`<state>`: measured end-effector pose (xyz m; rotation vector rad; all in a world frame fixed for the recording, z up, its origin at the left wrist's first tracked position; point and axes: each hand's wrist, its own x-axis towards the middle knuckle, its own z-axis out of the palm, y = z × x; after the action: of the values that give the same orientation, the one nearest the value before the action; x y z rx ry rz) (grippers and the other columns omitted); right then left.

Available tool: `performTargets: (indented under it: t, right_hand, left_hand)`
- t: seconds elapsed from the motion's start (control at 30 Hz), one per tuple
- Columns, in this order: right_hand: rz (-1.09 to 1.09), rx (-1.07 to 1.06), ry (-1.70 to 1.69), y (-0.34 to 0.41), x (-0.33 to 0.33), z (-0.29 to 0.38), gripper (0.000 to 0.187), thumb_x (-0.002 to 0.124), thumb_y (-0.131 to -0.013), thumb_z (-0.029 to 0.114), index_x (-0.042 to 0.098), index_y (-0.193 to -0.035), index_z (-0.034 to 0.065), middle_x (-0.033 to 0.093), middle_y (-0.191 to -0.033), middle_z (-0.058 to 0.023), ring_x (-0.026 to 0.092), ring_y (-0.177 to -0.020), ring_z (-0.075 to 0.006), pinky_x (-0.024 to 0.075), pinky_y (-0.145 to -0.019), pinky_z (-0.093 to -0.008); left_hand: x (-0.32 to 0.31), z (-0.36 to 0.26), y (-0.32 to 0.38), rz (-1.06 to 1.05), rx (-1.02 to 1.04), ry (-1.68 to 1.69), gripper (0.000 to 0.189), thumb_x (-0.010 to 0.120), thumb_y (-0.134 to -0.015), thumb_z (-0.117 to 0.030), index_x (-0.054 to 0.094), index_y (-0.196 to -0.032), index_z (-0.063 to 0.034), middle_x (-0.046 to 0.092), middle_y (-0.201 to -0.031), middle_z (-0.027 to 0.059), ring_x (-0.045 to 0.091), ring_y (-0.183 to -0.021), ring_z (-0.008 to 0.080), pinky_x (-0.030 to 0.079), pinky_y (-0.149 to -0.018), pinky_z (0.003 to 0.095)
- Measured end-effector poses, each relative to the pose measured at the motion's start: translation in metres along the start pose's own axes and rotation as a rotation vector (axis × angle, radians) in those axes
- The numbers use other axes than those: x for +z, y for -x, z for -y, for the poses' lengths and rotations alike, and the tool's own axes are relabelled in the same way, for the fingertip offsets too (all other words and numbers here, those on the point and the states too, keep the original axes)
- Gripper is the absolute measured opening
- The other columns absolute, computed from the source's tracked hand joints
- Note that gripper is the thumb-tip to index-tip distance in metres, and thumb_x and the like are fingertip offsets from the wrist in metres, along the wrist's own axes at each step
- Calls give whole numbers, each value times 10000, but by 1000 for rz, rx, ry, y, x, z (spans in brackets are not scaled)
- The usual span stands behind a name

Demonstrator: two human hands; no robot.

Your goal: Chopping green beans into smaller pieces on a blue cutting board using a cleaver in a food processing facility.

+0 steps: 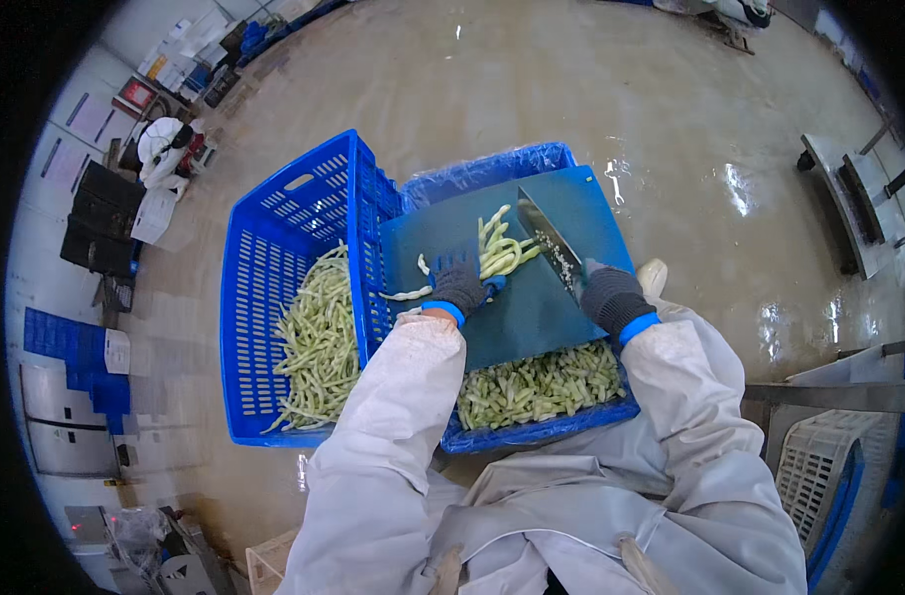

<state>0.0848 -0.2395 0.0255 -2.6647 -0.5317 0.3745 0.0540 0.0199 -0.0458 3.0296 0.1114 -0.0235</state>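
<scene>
A green cutting board (pixel 512 327) lies across a blue, plastic-lined crate (pixel 542 431) that holds cut bean pieces (pixel 542 387). My left hand (pixel 460 286), in a grey and blue glove, rests on the board against a small bunch of long green beans (pixel 503 253); whether its fingers grip them is not clear. One loose bean (pixel 408 294) lies left of that hand. My right hand (pixel 614 297), gloved too, holds a wide-bladed kitchen knife (pixel 553 242) by its handle, with small bits stuck to the blade. A taller blue slotted crate (pixel 296 216) with whole beans (pixel 319 342) stands at the left.
Wet floor (pixel 452 82) surrounds the crates. A person in white (pixel 162 152) bends over at the upper left, near stacked dark crates (pixel 103 216). A metal cart (pixel 843 201) stands at the right, and a white slotted crate (pixel 813 461) is at the lower right.
</scene>
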Motion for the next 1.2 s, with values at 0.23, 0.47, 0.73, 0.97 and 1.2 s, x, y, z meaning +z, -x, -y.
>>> performTargets:
  t: [0.23,0.47,0.73,0.97,1.2]
  right_hand:
    - [54,32,169,-11,32,-12,282,474,-821,252,513,-1007,44,623,-903,-193,605,-844,-357,455,-750,-449]
    - [-60,-219,402,15,-53,-31,225,517,-802,290,518,-942,113,621,-777,-131,608,-713,-328,446,-615,-451]
    - [-52,-643,575,3,-105,-25,122,542,-786,237,524,-842,130,573,-615,-90,594,-578,-288,433,-488,-428]
    - [43,-803,831,-37,-103,8,57,537,-746,169,509,-779,132,535,-582,-74,573,-518,-261,412,-454,-407]
    - [87,-754,976,-51,-98,7,59,536,-737,147,531,-795,140,529,-567,-75,581,-535,-266,411,-452,-421]
  left_hand:
    - [-2,-10,2,-18,8,-19,826,558,-734,-549,286,-1354,-77,323,-1342,203,288,-1243,376,185,-1024,515]
    - [-14,-10,10,-23,62,-18,748,553,-781,-447,263,-1363,-77,388,-1286,193,358,-1202,340,239,-1002,480]
    - [-8,-9,9,-59,54,-15,731,575,-772,-403,277,-1360,-87,397,-1291,143,375,-1186,307,251,-993,467]
    - [-5,-7,9,-73,70,-31,741,609,-741,-407,303,-1344,-104,397,-1291,135,374,-1186,304,261,-985,471]
    - [-2,-9,9,-135,74,-25,720,578,-757,-422,312,-1341,-95,396,-1291,141,378,-1180,311,258,-982,476]
